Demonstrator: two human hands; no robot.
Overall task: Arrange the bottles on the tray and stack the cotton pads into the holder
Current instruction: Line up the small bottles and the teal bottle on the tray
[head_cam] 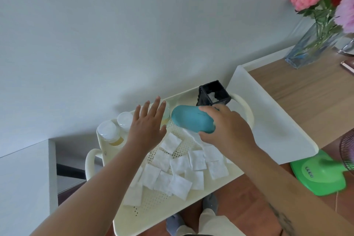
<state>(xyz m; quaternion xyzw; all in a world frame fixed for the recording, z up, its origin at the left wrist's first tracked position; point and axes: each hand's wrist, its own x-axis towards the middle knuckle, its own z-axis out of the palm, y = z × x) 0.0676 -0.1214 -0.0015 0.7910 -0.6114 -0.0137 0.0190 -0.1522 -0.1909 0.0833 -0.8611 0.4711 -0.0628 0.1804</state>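
Teal bottle point(192, 120): While the right hand holds it, it lies on its side over the far part of the tray, just in front of the black holder. I cannot tell if it touches the tray.
Right hand point(228, 128): Its fingers and thumb are curled tight round one end of the teal bottle.
Left hand point(149, 122): It is flat over the far left part of the tray. Its fingers are straight and spread apart, and it holds nothing.
Tray point(153, 201): It is cream, with tiny holes and a handle at each end.
Cotton pads point(172, 170): Lots of white squares lie all over the middle of the tray, and some lie on top of others.
Black holder point(213, 93): It stands at the far right corner of the tray, with something white inside.
Small bottles point(109, 133): Two with clear caps and yellow liquid stand side by side at the far left corner of the tray.
Vase of flowers point(314, 44): It stands on the wooden desk point(298, 90), far off to the right of the tray.
Green fan base point(321, 174): It sits on the floor, to the right of the tray.
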